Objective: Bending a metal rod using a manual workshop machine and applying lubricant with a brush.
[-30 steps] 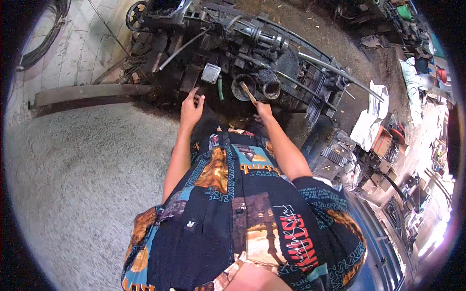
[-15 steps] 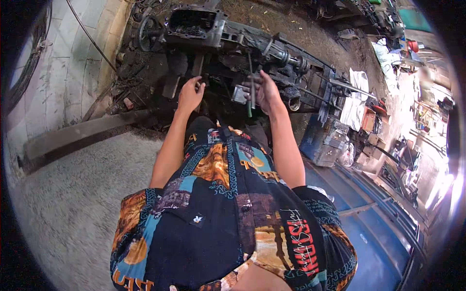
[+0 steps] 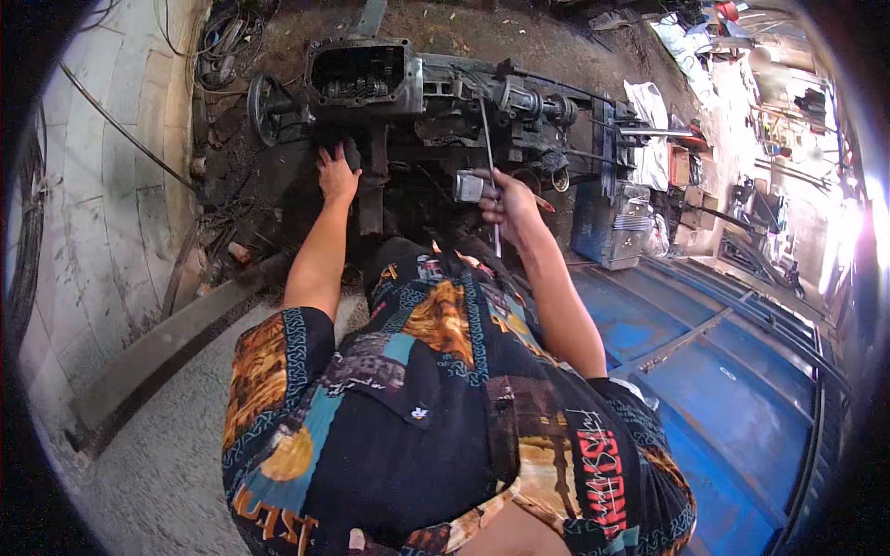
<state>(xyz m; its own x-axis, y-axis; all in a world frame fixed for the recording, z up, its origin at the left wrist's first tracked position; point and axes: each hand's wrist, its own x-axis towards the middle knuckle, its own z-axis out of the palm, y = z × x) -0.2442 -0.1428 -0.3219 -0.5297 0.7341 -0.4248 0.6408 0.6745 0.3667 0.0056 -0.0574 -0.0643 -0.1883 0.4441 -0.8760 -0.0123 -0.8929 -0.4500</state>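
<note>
An old greasy lathe-like machine (image 3: 436, 88) stretches across the far side, with an open-topped gear housing (image 3: 411, 82) at its left. My left hand (image 3: 339, 178) reaches in just below that housing, fingers spread against a dark part or cloth. My right hand (image 3: 515, 208) is closed around a long thin metal rod (image 3: 488, 130) that hangs down in front of the machine. Beside its fingertips sits a small silver rectangular block or box (image 3: 468, 187). A thin red-tipped object (image 3: 545, 204) shows just behind this hand; whether I hold it is unclear.
A handwheel (image 3: 265, 111) stands at the machine's left end. A long beam (image 3: 167, 347) lies along the left by the tiled wall (image 3: 88, 250). To the right are blue metal panels (image 3: 732, 371) and a grey box (image 3: 630, 232). Cables and clutter lie around the floor.
My left hand has moved left and opened out beneath the housing. My right hand, spread by the rod before, has closed on it. The view has shifted.
</note>
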